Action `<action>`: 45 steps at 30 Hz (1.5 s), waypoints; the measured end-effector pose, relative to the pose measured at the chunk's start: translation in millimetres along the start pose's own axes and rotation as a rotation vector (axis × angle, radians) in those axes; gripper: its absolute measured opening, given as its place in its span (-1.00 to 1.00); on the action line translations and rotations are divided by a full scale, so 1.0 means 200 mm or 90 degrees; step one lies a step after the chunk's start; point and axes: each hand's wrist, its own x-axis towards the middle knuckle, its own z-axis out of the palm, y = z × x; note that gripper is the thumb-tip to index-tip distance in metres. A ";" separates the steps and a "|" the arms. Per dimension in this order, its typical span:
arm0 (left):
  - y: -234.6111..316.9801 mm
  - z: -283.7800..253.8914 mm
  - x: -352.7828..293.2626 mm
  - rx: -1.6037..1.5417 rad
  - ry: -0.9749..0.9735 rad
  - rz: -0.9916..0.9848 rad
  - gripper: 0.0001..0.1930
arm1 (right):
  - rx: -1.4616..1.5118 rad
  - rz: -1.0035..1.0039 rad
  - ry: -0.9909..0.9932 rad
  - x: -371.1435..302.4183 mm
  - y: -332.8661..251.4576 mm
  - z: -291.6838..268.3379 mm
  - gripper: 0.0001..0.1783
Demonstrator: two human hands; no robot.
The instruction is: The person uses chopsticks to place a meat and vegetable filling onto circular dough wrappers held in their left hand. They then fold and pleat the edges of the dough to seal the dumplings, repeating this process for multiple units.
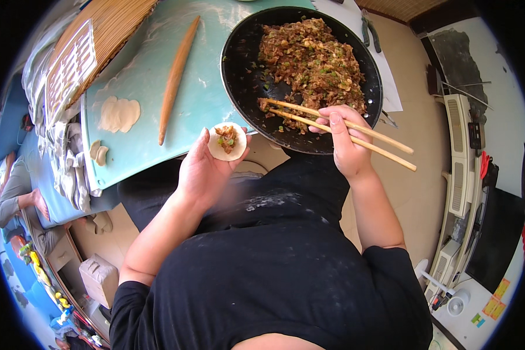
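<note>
On the palm and fingers of my left hand (199, 169) rests a round dumpling wrapper (237, 153), with a small heap of minced filling (224, 139) in its middle. My right hand (351, 146) grips a pair of wooden chopsticks (385, 137). Their tips reach over the near left part of a black pan (242, 90), with a bit of filling at them. A large mound of brown filling with green bits (315, 58) fills much of the pan. Left of the pan, a tapered wooden rolling pin (178, 81) lies on a floured green board (210, 70).
Overlapping round wrappers (120, 114) and small dough pieces (98, 153) lie on the board's left side. A slatted wooden tray (108, 41) stands at the far left beside a striped cloth (70, 157). Black-handled pliers or scissors (370, 32) lie right of the pan. Another person's foot (39, 203) shows at left.
</note>
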 end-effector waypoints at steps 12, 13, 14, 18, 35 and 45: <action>0.09 0.10 0.01 0.005 -0.062 0.051 -0.52 | 0.329 0.184 0.176 0.03 -0.13 -0.09 -0.66; 0.09 0.11 0.01 0.003 -0.069 0.053 -0.52 | 0.321 0.128 0.169 0.01 -0.18 -0.07 -0.65; 0.09 0.13 0.02 -0.003 -0.079 0.059 -0.52 | 0.277 0.082 0.190 -0.03 -0.20 -0.05 -0.64; 0.07 0.21 0.04 -0.017 -0.097 0.060 -0.51 | -0.088 -0.293 -0.076 -0.10 -0.31 0.03 -0.62; 0.06 0.34 0.13 0.015 -0.133 0.054 -0.65 | 0.072 -0.224 0.140 -0.05 -0.41 -0.07 -0.62; 0.05 0.36 0.10 -0.021 -0.174 0.065 -0.57 | -0.241 -0.455 -0.061 -0.16 -0.36 0.03 -0.66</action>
